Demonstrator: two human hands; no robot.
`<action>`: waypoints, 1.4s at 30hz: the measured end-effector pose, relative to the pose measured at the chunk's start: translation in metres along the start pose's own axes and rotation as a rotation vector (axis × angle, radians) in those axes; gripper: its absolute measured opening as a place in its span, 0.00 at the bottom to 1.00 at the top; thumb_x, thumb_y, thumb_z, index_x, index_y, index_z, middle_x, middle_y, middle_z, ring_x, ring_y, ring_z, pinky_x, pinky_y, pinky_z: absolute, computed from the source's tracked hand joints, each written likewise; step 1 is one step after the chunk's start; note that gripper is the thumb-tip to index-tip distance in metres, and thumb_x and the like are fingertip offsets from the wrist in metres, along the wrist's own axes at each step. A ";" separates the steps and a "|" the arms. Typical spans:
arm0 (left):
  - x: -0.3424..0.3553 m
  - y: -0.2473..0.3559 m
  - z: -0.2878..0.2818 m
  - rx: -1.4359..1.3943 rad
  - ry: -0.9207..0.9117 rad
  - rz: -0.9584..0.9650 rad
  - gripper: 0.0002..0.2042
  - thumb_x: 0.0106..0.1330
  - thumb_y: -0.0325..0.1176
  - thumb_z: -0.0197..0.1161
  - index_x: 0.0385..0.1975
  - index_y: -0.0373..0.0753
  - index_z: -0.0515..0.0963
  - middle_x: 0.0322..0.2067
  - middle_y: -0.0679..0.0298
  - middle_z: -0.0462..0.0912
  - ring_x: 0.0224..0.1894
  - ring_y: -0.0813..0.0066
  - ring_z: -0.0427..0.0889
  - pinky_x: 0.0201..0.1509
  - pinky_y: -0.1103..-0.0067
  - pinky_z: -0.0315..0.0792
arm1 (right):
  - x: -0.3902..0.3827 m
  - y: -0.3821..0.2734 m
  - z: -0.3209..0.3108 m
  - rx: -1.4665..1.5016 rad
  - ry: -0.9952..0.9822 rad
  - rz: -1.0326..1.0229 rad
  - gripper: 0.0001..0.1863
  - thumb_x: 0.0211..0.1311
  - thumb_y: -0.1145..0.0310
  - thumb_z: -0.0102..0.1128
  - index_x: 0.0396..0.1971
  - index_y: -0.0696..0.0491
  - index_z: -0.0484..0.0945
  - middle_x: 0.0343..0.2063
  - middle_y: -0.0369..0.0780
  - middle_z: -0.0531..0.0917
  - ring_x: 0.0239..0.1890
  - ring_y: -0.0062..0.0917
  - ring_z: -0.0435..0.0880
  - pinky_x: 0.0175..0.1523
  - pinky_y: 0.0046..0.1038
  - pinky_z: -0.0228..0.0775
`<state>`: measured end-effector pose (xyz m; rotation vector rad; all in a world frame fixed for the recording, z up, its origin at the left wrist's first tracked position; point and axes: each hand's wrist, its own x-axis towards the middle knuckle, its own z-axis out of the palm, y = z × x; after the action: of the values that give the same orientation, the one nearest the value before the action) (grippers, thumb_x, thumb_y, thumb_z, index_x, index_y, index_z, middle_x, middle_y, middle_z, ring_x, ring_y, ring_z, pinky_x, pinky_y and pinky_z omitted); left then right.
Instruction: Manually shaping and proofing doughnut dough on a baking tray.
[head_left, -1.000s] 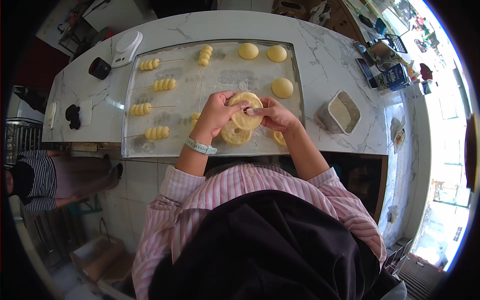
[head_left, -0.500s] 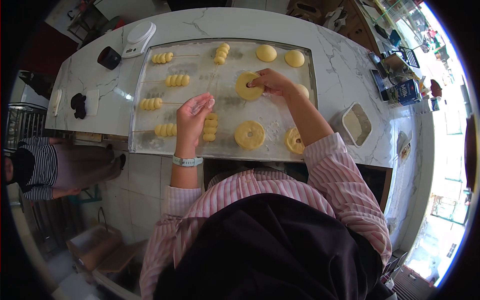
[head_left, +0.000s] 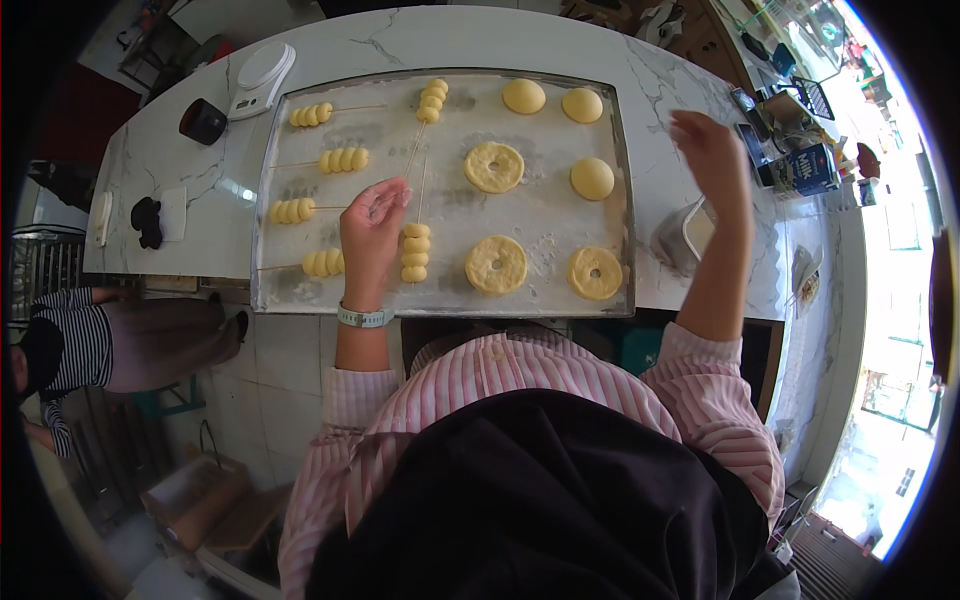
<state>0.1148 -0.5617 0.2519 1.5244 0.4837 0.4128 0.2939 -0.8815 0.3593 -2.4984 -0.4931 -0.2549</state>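
Note:
My left hand hangs over the floured tray, its whitened fingers curled together; whatever they hold is hidden. Close by lie two skewers with yellow dough balls, an upper one and a lower one. Off the tray's right edge, my right hand is raised above the worktop, smeared by motion with its fingers bent. Dough rings lie on the tray: an upper ring, a lower middle ring and a lower right ring. A smooth round dough ball sits at the right side.
More skewered dough lines the tray's left. A white scale and dark cup stand at the back left. A metal container is partly behind my right forearm; a carton stands farther right. Another person is at left.
My right hand has left the upper dough ring, now flat on the tray, and moved right past the tray edge. My left hand has shifted slightly left.

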 end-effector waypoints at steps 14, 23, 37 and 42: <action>0.043 -0.028 0.086 0.820 -0.558 0.522 0.15 0.63 0.35 0.51 0.47 0.37 0.71 0.48 0.53 0.73 0.52 0.58 0.71 0.54 0.74 0.66 | -0.079 0.112 -0.016 -0.196 -0.476 0.317 0.12 0.37 0.75 0.60 0.28 0.54 0.82 0.26 0.46 0.82 0.28 0.34 0.81 0.38 0.29 0.72; 0.060 -0.051 0.108 1.208 -0.583 0.770 0.26 0.66 0.49 0.43 0.61 0.46 0.56 0.62 0.54 0.53 0.64 0.52 0.51 0.64 0.62 0.49 | -0.088 0.130 -0.017 0.037 -0.182 0.183 0.11 0.45 0.74 0.55 0.31 0.55 0.81 0.26 0.49 0.80 0.30 0.39 0.79 0.39 0.29 0.70; 0.060 -0.009 0.062 0.533 -0.129 0.414 0.20 0.63 0.44 0.52 0.46 0.34 0.72 0.47 0.49 0.73 0.52 0.56 0.71 0.54 0.72 0.64 | -0.094 0.119 -0.024 -0.080 -0.139 0.187 0.11 0.45 0.75 0.52 0.29 0.57 0.81 0.24 0.48 0.80 0.29 0.38 0.80 0.39 0.31 0.70; 0.034 -0.013 0.041 0.441 0.006 0.350 0.14 0.61 0.39 0.56 0.40 0.35 0.76 0.36 0.54 0.80 0.39 0.62 0.79 0.44 0.77 0.70 | -0.094 0.098 -0.027 -0.399 -0.322 0.253 0.13 0.45 0.79 0.47 0.30 0.59 0.80 0.26 0.48 0.80 0.31 0.36 0.81 0.39 0.30 0.70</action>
<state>0.1644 -0.5780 0.2369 2.0477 0.3223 0.6087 0.2448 -0.9997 0.3058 -2.9773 -0.2610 0.1693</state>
